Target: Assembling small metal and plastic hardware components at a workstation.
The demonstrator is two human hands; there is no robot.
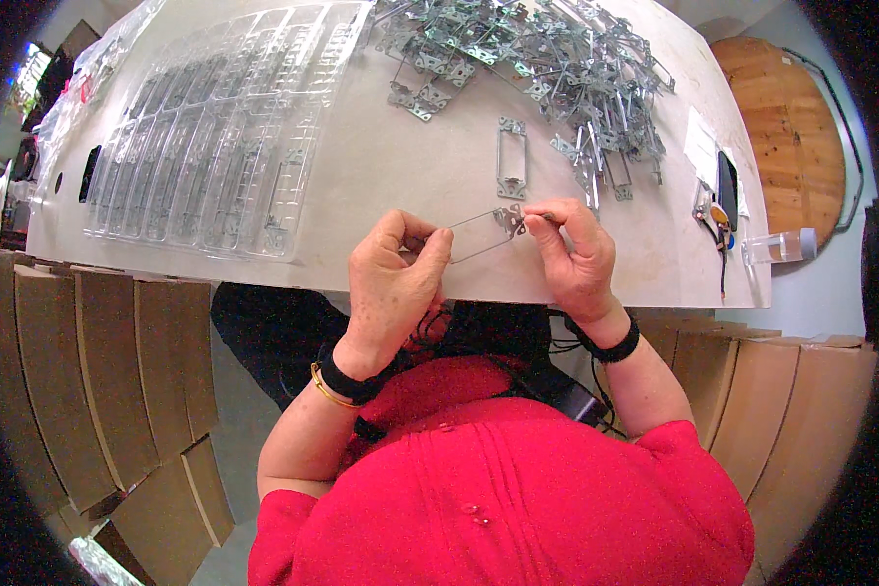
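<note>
Between my two hands, over the table's near edge, is a thin metal bracket frame (509, 223) with two slim rods and a cut-out end plate. My left hand (397, 269) pinches its left end between thumb and fingers, hiding that end. The fingers of my right hand (573, 249) are closed on the plate at its right end. A similar metal frame (512, 161) lies lengthwise on the table just beyond my hands. Farther back a large tangled pile of metal frames (557, 68) spreads over the table.
Clear plastic trays (308, 146) with long compartments, several holding metal parts, cover the table's left. At the right lie a dark phone (728, 184), pliers (719, 217) and a clear bottle (777, 246). Cardboard boxes (107, 371) stand below the table on both sides.
</note>
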